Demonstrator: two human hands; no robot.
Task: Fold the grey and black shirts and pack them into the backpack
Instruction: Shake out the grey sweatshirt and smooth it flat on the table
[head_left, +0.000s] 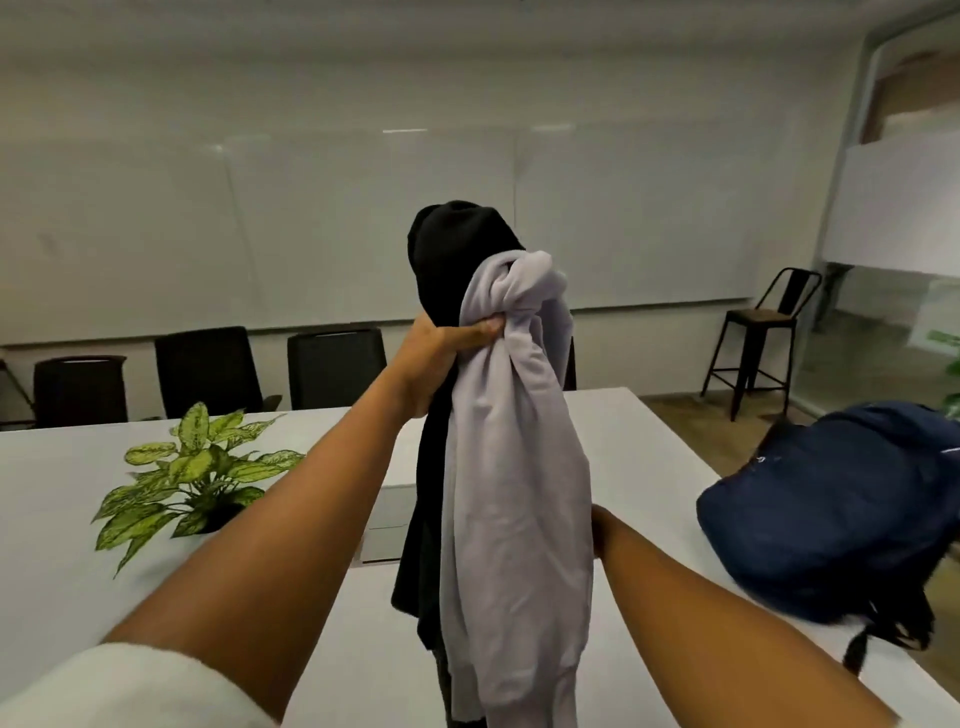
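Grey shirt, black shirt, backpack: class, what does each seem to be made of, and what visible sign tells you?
Grey shirt: probably soft fleecy knit, matte; it drapes in thick rounded folds.
Black shirt: likely a similar matte knit; too dark to show texture.
Backpack: seemingly navy woven synthetic, slight sheen, slumping softly on the table.

white table, backpack, potted plant

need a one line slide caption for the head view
Left hand holds the grey shirt and black shirt bunched above the table, backpack lying at right.
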